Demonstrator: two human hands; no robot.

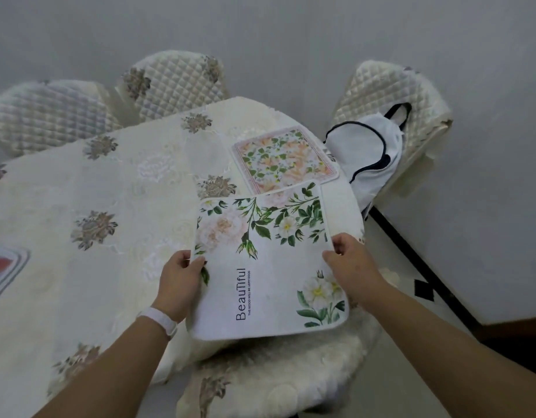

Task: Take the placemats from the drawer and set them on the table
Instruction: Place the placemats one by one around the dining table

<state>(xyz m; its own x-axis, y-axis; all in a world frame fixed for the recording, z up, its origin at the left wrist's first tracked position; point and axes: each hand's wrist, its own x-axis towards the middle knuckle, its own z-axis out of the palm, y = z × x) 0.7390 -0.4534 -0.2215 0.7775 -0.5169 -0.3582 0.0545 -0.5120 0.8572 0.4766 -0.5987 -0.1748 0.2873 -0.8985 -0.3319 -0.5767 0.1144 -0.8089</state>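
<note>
We record a white, soft-looking rectangular placemat with rounded corners, printed with green leaves, pale blooms and the word "Beautiful" (pixel 269 267). It is held over the near right corner of the table and overhangs a fleecy cream chair seat (pixel 275 375). The left hand (pixel 179 282) grips its left edge with the thumb on top. The right hand (pixel 348 267) pinches its right edge. A white band (pixel 158 319) sits on the left wrist.

A second rounded placemat, with a dense orange and green floral print and a pink border (pixel 285 159), lies flat on the cream embroidered tablecloth (pixel 110 206), just beyond the held one. Quilted cream chair backs (pixel 176 82) stand behind the table. A white fabric bag with dark trim (pixel 369 152) rests on the right-hand chair.
</note>
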